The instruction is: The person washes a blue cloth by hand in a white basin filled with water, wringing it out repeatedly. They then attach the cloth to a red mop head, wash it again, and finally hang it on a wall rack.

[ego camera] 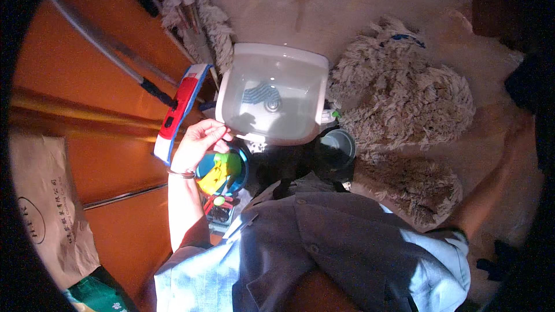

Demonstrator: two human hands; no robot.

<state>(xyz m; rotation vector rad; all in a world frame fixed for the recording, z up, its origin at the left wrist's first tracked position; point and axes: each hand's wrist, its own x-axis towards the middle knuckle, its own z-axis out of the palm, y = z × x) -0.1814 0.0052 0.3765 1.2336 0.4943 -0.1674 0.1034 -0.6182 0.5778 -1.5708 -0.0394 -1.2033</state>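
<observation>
Before me stands a white rectangular basin [320, 95] with what looks like water in it. A blue striped cloth [260, 94] lies at its bottom beside a round drain fitting [272, 104]. My left hand [204, 138] is at the basin's near left corner, fingers bent and thumb near the index finger; whether it pinches something thin or touches the rim is unclear. Below that hand sits a blue round container [243, 169] with yellow and green items [217, 173], perhaps rubber gloves. My right arm reaches out to the right, where my right hand [522, 123] is dim and blurred.
A flat mop with a red and white head [177, 106] leans against the orange panel [95, 99] at left. Shaggy beige mop heads or mats [403, 95] spread along the right. A grey round container [340, 145] stands near the basin. A brown paper bag [52, 208] bears writing.
</observation>
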